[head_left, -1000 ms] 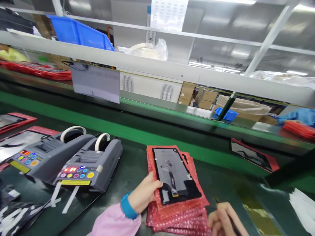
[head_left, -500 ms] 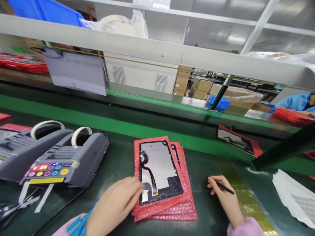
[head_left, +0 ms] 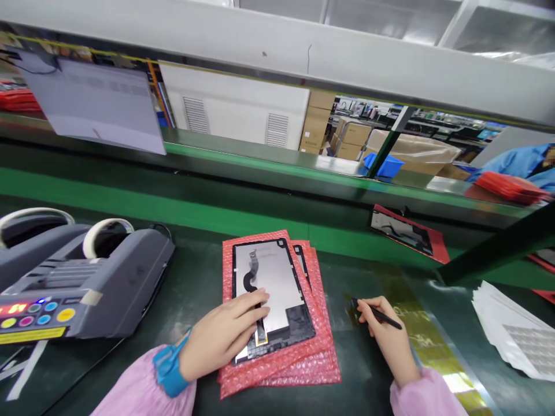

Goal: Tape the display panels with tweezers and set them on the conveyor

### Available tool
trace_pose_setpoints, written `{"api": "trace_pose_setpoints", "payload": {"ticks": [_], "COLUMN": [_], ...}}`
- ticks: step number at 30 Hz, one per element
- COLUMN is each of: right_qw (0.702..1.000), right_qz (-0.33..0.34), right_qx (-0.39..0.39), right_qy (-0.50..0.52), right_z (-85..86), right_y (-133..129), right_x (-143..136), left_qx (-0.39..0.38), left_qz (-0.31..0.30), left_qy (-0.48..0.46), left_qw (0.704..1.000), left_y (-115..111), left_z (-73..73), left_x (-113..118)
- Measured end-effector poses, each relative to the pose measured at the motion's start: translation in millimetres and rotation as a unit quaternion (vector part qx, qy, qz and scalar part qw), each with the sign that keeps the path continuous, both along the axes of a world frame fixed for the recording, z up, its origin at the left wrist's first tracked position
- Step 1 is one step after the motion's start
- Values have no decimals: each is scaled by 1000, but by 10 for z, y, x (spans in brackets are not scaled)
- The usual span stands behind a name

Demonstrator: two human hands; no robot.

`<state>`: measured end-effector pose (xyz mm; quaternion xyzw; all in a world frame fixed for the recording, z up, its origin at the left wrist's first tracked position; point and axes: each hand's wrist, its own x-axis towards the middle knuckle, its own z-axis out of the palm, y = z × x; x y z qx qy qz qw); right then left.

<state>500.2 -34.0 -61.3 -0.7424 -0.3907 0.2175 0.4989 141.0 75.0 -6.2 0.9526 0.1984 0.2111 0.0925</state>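
A tablet screen assembly (head_left: pixel 277 271) lies back side up on a stack of red bubble-wrap pouches (head_left: pixel 321 352). My left hand (head_left: pixel 225 329) rests on its lower left part, fingers stretched over the dark flex cable (head_left: pixel 250 281) and partly hiding it. A blue band (head_left: pixel 171 370) circles that wrist. To the right of the stack, my right hand (head_left: pixel 381 329) grips slim black tweezers (head_left: pixel 388 319) just above the green bench. At their tip is a small, blurred brownish patch (head_left: pixel 350 309), perhaps tape. Amber tape pieces (head_left: pixel 420 329) on a clear sheet lie beside this hand.
Grey tape dispensers (head_left: pixel 125 277) stand at the left, with a cable on the bench. White sheets (head_left: pixel 511 335) lie at the right. Another screen in a red pouch (head_left: pixel 407 234) leans at the back beside a dark post (head_left: pixel 494 242). A person in blue (head_left: pixel 515 159) is beyond the shelf.
My left hand has moved from the screen's left edge onto the flex cable, whose upper end now points up straighter. My right hand still holds the tweezers. The view has shifted slightly.
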Motion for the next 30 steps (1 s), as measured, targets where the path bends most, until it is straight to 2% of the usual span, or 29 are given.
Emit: {"api": "trace_pose_setpoints", "payload": {"ticks": [8, 14, 25, 30], "right_qw": [1000, 1000, 998, 997], "right_qz": [8, 6, 5, 30], "right_qx": [-16, -7, 40, 17], "right_qy": [5, 11, -38, -73], "right_z": [59, 12, 28, 55], "right_y": [-14, 30, -36, -97], "right_x": [-7, 41, 17, -52], "left_qx": [28, 10, 20, -5], "left_qz": [-5, -6, 0, 4], "left_qy": [20, 9, -28, -33], "left_qw": [999, 1000, 999, 999], "left_y": [83, 86, 69, 64], "left_z": [-133, -227, -253, -269], "left_x": [-43, -47, -24, -33]}}
